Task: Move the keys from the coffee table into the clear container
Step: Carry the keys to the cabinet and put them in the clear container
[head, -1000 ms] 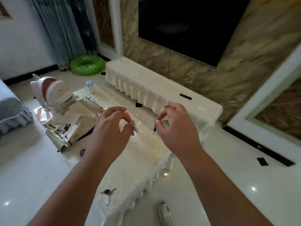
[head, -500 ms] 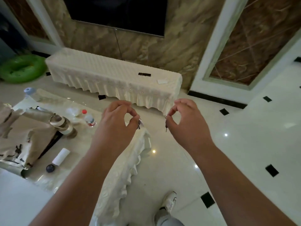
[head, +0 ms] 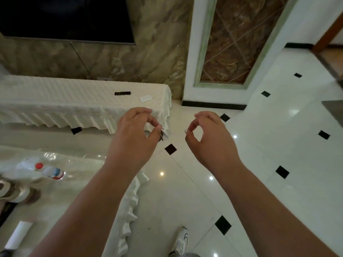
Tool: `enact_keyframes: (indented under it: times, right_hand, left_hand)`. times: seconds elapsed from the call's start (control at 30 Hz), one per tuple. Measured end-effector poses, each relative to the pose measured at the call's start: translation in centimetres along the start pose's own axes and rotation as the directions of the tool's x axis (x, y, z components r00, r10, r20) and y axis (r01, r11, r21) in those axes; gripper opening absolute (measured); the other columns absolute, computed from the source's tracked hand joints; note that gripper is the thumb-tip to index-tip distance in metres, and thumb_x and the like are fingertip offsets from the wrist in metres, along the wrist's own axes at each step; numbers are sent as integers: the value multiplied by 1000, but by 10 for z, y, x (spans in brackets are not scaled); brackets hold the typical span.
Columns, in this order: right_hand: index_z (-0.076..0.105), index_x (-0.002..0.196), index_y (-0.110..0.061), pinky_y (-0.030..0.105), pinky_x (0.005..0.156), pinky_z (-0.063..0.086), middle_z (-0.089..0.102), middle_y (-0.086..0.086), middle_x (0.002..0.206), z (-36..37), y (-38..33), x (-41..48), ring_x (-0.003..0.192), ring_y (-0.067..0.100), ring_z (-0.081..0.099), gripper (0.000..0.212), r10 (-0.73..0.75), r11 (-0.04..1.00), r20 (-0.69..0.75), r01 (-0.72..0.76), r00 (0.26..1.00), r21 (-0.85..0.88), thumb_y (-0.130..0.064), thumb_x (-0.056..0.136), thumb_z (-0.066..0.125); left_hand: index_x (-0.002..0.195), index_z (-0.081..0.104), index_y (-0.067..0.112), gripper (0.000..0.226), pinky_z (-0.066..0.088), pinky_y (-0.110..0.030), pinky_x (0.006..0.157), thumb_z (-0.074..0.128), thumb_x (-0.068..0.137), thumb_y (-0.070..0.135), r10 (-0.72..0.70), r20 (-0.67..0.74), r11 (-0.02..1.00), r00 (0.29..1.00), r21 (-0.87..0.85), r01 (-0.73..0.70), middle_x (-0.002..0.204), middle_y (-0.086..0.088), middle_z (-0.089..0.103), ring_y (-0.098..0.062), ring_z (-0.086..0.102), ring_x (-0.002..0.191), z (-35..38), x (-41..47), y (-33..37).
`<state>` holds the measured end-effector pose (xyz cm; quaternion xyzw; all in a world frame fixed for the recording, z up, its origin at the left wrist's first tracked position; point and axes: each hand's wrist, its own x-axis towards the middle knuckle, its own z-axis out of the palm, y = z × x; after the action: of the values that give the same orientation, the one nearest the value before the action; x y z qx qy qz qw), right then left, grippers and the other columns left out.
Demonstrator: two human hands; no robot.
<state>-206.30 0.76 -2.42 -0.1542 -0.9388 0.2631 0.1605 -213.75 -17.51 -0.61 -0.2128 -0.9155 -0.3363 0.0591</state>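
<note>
My left hand (head: 133,134) pinches a small bunch of keys (head: 162,134) between thumb and forefinger, held in the air over the floor past the coffee table's right edge. My right hand (head: 209,138) pinches a key ring (head: 186,131) at its fingertips; the key itself is mostly hidden by the fingers. Both hands are raised side by side, a short gap between them. The coffee table (head: 78,184), covered in a cream cloth under a clear sheet, lies at lower left. No clear container is in view.
A long TV bench with a white cloth (head: 74,106) runs along the marble wall, a black remote (head: 122,93) on it. A bottle with a red cap (head: 49,170) lies on the coffee table. My white shoe (head: 182,240) stands on the glossy tiled floor (head: 259,164).
The view has swung right, away from the coffee table toward the open floor. Both hands keep their pinch on the keys and stay side by side.
</note>
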Motion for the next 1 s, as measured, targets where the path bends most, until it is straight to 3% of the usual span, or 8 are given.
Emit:
enact_keyframes:
  times: [0.17,0.37,0.53,0.7,0.87,1.0]
  right_hand:
    - [57,88,-30,26,77,42,51,-14,122,-1,24,29,108,10,52,7,48,998,16,-47,999,-29,-34,85,61]
    - [57,87,-31,28,77,41,51,-16,121,8,37,73,109,10,50,5,43,999,49,-43,998,-10,-34,85,60]
    - [57,88,-31,27,76,41,51,-16,119,31,40,122,107,10,50,6,53,998,64,-51,997,-27,-34,85,60]
    - [56,88,-32,25,77,42,53,-15,117,65,26,186,103,9,53,7,30,995,53,-25,998,-100,-35,85,62]
    - [55,86,-33,22,75,37,54,-14,118,99,-5,260,103,7,52,9,-19,992,81,28,997,-120,-36,84,64]
    - [54,85,-32,23,74,43,55,-12,112,126,-46,313,96,7,53,11,-95,989,93,105,991,-109,-34,84,65]
  left_hand:
    - [81,56,39,9,27,-7,73,64,85,40,-2,24,999,1000,-32,3,118,29,44,0,39,117,27,32,9]
    - [82,58,39,7,30,-17,85,64,84,39,-34,65,998,997,-57,38,121,26,47,-4,41,121,49,76,-5]
    - [79,56,40,10,27,-9,72,65,85,39,-61,76,996,995,-54,65,119,27,45,-3,40,119,66,128,-25]
    - [84,58,38,7,29,-21,84,65,86,39,-66,72,995,995,-64,70,122,23,47,-6,41,121,77,190,-60]
    - [84,57,38,10,32,-22,85,66,85,39,-103,27,992,994,-65,104,119,24,44,-7,44,119,68,255,-100]
    - [88,61,35,10,39,-31,96,67,85,42,-161,-35,987,986,-25,160,132,15,50,-10,41,125,47,296,-134]
